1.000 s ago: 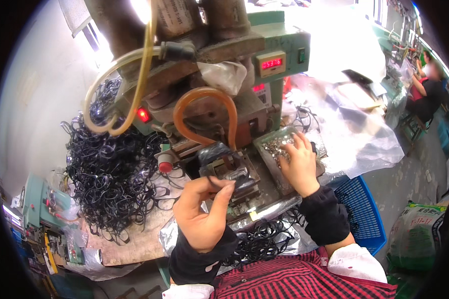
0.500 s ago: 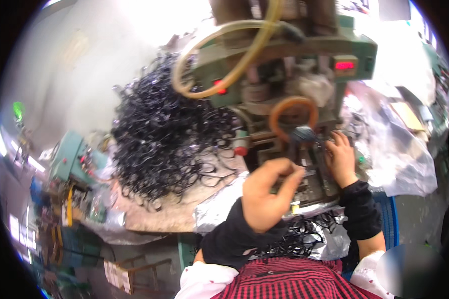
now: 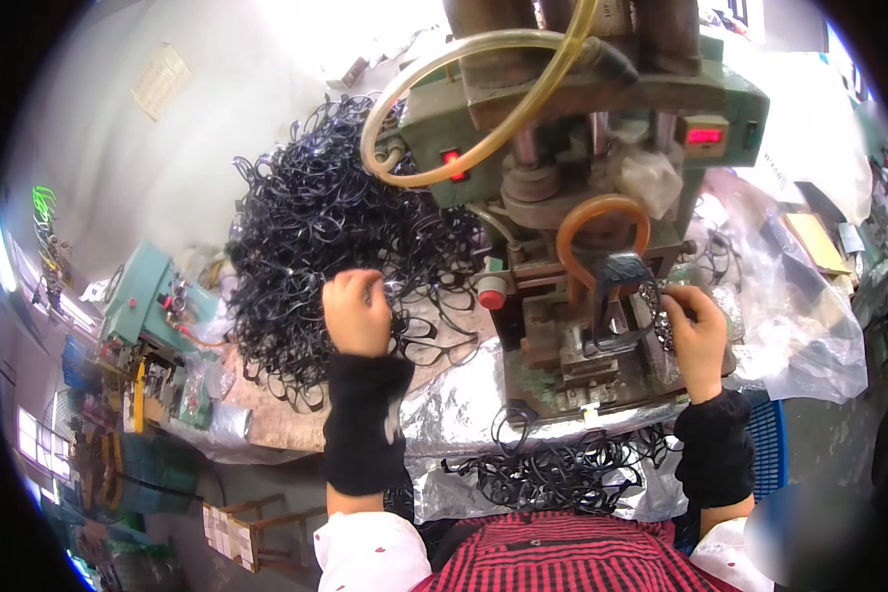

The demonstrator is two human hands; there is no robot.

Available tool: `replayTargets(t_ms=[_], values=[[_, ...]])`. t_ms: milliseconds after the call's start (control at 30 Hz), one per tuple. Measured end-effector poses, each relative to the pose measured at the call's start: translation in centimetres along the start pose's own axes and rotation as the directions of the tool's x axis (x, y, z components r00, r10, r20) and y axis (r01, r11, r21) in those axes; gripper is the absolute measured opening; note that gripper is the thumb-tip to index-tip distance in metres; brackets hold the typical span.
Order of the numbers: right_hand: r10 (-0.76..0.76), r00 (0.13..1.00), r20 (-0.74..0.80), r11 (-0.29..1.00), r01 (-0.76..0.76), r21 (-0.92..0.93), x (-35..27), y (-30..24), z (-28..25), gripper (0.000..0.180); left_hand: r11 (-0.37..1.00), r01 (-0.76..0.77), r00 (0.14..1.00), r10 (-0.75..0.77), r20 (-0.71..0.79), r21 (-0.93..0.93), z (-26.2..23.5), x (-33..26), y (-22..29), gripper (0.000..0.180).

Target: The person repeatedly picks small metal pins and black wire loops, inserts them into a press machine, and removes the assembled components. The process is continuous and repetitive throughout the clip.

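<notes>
Head view: left hand [image 3: 357, 314] curled shut at the edge of the tangled heap of thin black plastic frames [image 3: 316, 237] on the counter [image 3: 296, 419], grip pinching one frame. Right hand [image 3: 696, 331] at the green metal press machine [image 3: 582, 197], fingers closed on a small black frame piece [image 3: 658, 314] beside the die.
</notes>
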State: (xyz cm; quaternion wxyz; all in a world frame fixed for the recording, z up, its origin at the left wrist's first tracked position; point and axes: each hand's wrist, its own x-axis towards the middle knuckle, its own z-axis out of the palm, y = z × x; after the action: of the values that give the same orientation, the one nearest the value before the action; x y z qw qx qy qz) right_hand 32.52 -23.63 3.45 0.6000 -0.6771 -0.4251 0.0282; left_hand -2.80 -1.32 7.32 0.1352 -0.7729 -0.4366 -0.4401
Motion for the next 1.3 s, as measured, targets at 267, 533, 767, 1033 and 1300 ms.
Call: replayTargets(t_ms=[267, 533, 767, 1033, 1300], values=[[0.134, 0.986, -0.094, 0.990, -0.137, -0.021, -3.9, 3.0, -4.3, 0.011, 0.847, -0.024, 0.752, -0.335, 0.568, 0.532, 7.7, 1.3, -5.2, 0.019], [0.127, 0.991, -0.043, 0.990, -0.123, 0.074, -5.3, -1.4, -5.5, 0.015, 0.904, -0.329, 0.662, 0.014, 0.749, 0.274, 6.4, 4.7, -4.5, 0.011], [0.034, 0.986, 0.164, 0.944, -0.086, 0.319, -1.3, -6.2, 2.2, 0.025, 0.786, -0.559, 0.564, 0.128, 0.816, 0.264, 7.3, 5.5, -0.8, 0.018], [0.250, 0.934, 0.255, 0.731, -0.355, 0.583, -2.2, -6.0, 3.2, 0.041, 0.908, -0.297, 0.759, 0.038, 0.650, 0.295, 4.4, 7.8, 0.4, 0.013], [0.064, 0.964, 0.260, 0.839, -0.193, 0.509, -4.1, -10.3, 1.7, 0.050, 0.247, 0.838, 0.539, -0.229, 0.811, -0.487, 3.1, 3.6, -3.4, 0.010]])
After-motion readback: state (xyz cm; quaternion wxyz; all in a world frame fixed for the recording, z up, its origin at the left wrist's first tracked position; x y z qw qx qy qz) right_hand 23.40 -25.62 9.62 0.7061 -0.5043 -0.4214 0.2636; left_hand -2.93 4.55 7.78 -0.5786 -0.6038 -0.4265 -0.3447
